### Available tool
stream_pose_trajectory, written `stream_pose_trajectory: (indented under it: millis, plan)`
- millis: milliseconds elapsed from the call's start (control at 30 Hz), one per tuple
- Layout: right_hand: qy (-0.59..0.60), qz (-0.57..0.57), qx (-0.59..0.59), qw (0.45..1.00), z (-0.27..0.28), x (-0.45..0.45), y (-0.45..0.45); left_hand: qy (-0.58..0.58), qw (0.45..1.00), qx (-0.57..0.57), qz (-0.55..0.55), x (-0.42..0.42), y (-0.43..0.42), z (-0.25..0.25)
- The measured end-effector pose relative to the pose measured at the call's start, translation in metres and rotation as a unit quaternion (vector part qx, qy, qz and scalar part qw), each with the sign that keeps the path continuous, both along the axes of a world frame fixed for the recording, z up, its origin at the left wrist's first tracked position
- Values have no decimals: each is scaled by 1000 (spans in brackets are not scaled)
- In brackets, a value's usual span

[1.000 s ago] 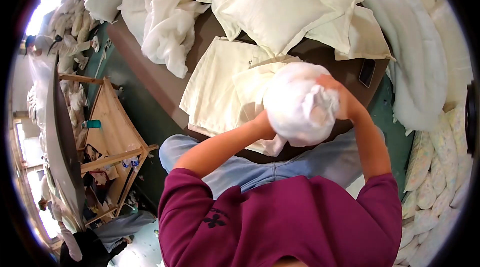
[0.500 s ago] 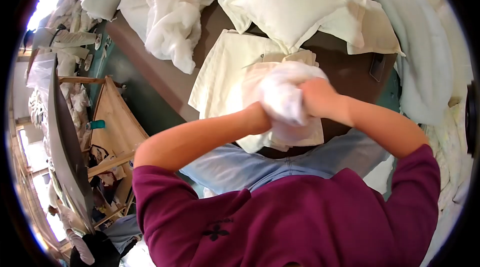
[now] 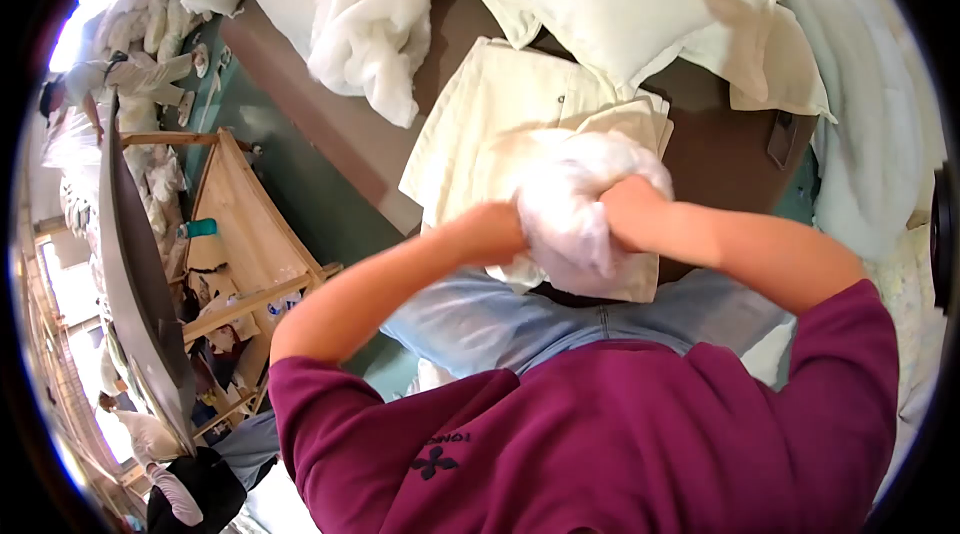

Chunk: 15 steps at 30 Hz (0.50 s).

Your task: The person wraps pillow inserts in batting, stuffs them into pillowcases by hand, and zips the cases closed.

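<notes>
A bunched wad of fluffy white stuffing [image 3: 575, 184] is squeezed between my two hands in front of my lap. My left hand [image 3: 500, 232] grips its left side, the fingers mostly hidden by the wad. On the other side, my right hand [image 3: 634, 209] is closed on it, slightly higher. Directly beneath lies a stack of flat cream fabric covers [image 3: 490, 99], partly covered by the stuffing and my hands.
Filled cream pillows [image 3: 610, 9] lie at the back of the brown table [image 3: 310, 109]. Loose white stuffing [image 3: 370, 29] sits at the back left. A dark phone [image 3: 782, 139] rests near the right edge. At left stands a wooden frame [image 3: 245, 204]; other people are beyond it.
My view has shifted, so the table and pillows appear farther right and higher. Both hands keep hold of the stuffing, whose shape has changed slightly.
</notes>
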State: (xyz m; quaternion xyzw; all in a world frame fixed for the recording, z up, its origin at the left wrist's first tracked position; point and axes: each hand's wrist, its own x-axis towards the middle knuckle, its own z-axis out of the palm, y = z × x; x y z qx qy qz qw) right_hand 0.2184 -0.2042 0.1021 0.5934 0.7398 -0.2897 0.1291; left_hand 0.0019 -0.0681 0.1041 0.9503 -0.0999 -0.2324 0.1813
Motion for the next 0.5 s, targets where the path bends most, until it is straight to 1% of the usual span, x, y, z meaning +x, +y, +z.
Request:
stream_pose_trajectory:
  millis: [33, 67, 133, 167, 233, 267, 333, 367, 400, 433, 467, 500]
  plan:
    - [53, 31, 35, 998, -8, 10, -5, -116, 992, -24, -31, 2, 16, -13]
    - [24, 37, 21, 999, -12, 5, -5, -89, 989, -6, -120, 18, 28, -10]
    - [-41, 44, 2, 998, -11, -10, 5, 6, 981, 59, -185, 33, 21, 0]
    - [-51, 34, -12, 998, -7, -17, 8, 53, 970, 89, -219, 40, 17, 5]
    - [-58, 8, -44, 997, 1, -39, 15, 65, 976, 37, -205, 34, 5, 23]
    - [-25, -57, -42, 997, -8, -51, 21, 86, 964, 64, -242, 34, -3, 30]
    - [43, -179, -45, 982, -54, -85, 28, 144, 985, -14, -96, 23, -12, 17]
    - [90, -258, -14, 962, -78, -101, 35, 170, 984, -50, -19, 19, -17, 12]
    - [142, -329, 23, 933, -103, -117, 42, 224, 943, -117, 218, 18, -24, 37]
    - [158, -330, 46, 929, -109, -121, 53, 179, 976, -53, 113, 15, -20, 27]
    - [173, -330, 70, 925, -115, -125, 64, 134, 991, 9, 4, 7, -10, 10]
    - [130, -222, 25, 966, -81, -112, 80, 88, 988, 69, -106, 0, -1, 0]
